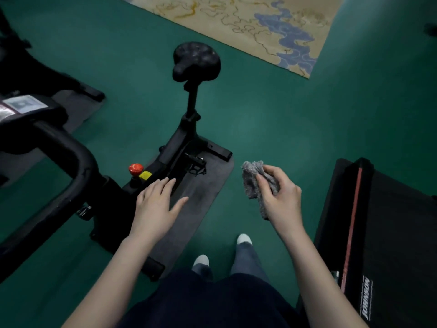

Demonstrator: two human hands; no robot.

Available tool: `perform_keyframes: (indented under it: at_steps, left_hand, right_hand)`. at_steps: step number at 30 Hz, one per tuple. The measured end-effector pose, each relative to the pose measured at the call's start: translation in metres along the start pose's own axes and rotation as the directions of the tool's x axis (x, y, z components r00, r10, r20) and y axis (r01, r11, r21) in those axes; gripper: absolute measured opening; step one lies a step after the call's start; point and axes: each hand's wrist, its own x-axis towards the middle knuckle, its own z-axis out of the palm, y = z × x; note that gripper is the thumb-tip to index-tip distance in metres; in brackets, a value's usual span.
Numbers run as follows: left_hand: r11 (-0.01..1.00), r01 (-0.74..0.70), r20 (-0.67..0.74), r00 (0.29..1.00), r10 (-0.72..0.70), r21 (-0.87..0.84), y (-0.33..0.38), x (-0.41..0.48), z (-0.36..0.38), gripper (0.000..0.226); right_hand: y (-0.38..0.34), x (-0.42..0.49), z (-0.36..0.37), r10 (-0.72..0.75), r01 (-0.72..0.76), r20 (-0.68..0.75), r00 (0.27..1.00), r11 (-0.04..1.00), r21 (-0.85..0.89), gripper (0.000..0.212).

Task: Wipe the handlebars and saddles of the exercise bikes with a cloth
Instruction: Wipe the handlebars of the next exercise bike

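A green floor (272, 129) is filling most of the view, with a beige rug (236, 22) patterned in blue lying at the far side. A black Johnson treadmill (390, 233) is standing at the right edge. A black exercise bike (111, 197) is sitting on a dark mat (201, 192) to the left, its handlebar (71, 150) curving in from the left edge and its saddle (196, 59) rising on a post at the far end. The left hand (156, 207) is reaching out over the frame and mat with fingers straight and spread, holding nothing; whether it is touching anything is unclear. The right hand (281, 197) is pinching a bunched grey cloth (253, 181) between thumb and fingers, above the floor between mat and treadmill, well apart from handlebar and saddle. A red knob (136, 169) is sticking up from the frame just beyond the left fingertips.
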Motion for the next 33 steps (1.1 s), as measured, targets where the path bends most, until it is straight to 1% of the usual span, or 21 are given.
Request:
perform_keyframes:
  at_steps: [6,8,14,16,21,26,28,31,33]
  left_hand:
    - [0.983,0.182,-0.026,0.983,-0.182,-0.018,0.006,0.014,0.002,0.068]
    - [0.966,0.258,-0.047,0.965,-0.26,-0.029,0.015,0.021,0.002,0.068]
    - [0.889,0.453,-0.07,0.887,-0.457,-0.071,0.052,0.037,0.007,0.067]
    - [0.851,0.518,-0.082,0.848,-0.524,-0.087,0.065,0.041,0.009,0.068]
    - [0.749,0.649,-0.112,0.741,-0.662,-0.134,0.092,0.033,0.01,0.066]
    - [0.61,0.77,-0.114,0.6,-0.792,-0.185,0.098,0.009,0.007,0.066]
    - [0.554,0.81,-0.119,0.541,-0.833,-0.194,0.096,-0.001,0.005,0.067]
    - [0.48,0.853,-0.124,0.463,-0.877,-0.205,0.093,-0.017,0.005,0.068]
    - [0.434,0.874,-0.127,0.415,-0.901,-0.22,0.088,-0.027,0.004,0.069]
  right_hand:
    - [0.004,0.059,0.016,-0.102,0.095,0.141,0.985,0.994,0.054,0.015]
    - [0.008,0.084,0.019,-0.136,0.121,0.216,0.967,0.989,0.079,0.015]
    - [0.02,0.155,0.024,-0.242,0.191,0.359,0.902,0.966,0.172,0.012]
    - [0.024,0.174,0.026,-0.279,0.215,0.414,0.867,0.957,0.195,0.013]
    - [0.024,0.205,0.04,-0.371,0.277,0.547,0.75,0.928,0.248,0.013]
    - [0.003,0.21,0.067,-0.443,0.288,0.656,0.611,0.896,0.337,0.014]
    - [-0.007,0.208,0.08,-0.477,0.294,0.685,0.551,0.879,0.375,0.014]
    - [-0.019,0.204,0.098,-0.525,0.317,0.692,0.496,0.851,0.419,0.013]
    - [-0.028,0.2,0.11,-0.534,0.299,0.703,0.47,0.846,0.442,0.013]
